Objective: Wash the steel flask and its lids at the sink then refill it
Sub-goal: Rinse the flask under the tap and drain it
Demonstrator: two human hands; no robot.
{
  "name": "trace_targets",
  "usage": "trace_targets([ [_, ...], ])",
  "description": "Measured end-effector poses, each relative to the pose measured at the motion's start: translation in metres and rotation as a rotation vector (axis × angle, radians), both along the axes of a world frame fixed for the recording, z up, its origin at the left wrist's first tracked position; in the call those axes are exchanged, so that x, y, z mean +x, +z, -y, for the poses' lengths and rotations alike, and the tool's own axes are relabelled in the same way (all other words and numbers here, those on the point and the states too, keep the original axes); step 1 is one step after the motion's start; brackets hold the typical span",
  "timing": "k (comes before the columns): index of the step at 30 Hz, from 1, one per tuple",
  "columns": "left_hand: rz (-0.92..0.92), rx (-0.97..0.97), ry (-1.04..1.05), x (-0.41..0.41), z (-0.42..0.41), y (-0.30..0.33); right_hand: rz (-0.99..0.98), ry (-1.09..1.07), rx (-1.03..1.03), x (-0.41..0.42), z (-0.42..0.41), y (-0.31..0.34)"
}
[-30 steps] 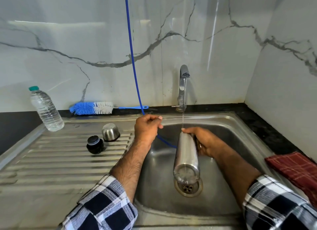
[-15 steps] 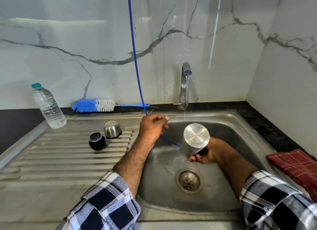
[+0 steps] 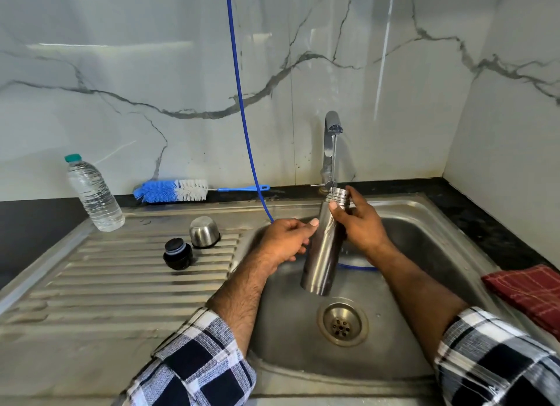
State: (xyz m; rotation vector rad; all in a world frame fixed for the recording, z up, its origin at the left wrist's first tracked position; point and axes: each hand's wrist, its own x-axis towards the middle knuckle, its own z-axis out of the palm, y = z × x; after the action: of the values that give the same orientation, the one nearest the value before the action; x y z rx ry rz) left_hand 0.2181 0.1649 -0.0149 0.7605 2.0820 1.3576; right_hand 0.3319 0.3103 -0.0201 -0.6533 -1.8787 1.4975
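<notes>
We hold the flask (image 3: 322, 248) mouth-up over the sink (image 3: 424, 223), its threaded neck under the tap's (image 3: 331, 144) stream. Our right hand (image 3: 359, 226) has its grip wrapped round the neck; our left hand (image 3: 286, 242) curls its grip loosely, thumb against the body. Steel lid (image 3: 204, 232) and black stopper (image 3: 178, 253) sit on the drainboard (image 3: 106, 284).
</notes>
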Motion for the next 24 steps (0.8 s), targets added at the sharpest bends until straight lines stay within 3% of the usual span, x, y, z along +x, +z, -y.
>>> trace_targets([
  [5, -0.129, -0.188, -0.2, -0.001, 0.005, -0.008, -0.047, 0.02, -0.017, 0.0, -0.002, 0.005],
  [15, 0.039, -0.23, -0.322, 0.004, 0.003, -0.013, -0.068, -0.16, -0.254, -0.019, -0.011, 0.014],
  [18, 0.174, -0.224, -0.336, 0.0, 0.007, -0.01, -0.217, 0.03, -0.508, -0.028, -0.021, 0.012],
  [21, 0.502, -0.067, -0.445, -0.006, 0.012, -0.012, -0.359, 0.236, -0.711, -0.026, -0.018, 0.018],
  [23, 0.633, 0.003, -0.448, -0.006, 0.011, -0.01, -0.4, 0.241, -0.794, -0.028, -0.02, 0.021],
  [24, 0.61, -0.002, -0.398, -0.003, 0.007, -0.007, -0.388, 0.207, -0.815, -0.029, -0.021, 0.022],
])
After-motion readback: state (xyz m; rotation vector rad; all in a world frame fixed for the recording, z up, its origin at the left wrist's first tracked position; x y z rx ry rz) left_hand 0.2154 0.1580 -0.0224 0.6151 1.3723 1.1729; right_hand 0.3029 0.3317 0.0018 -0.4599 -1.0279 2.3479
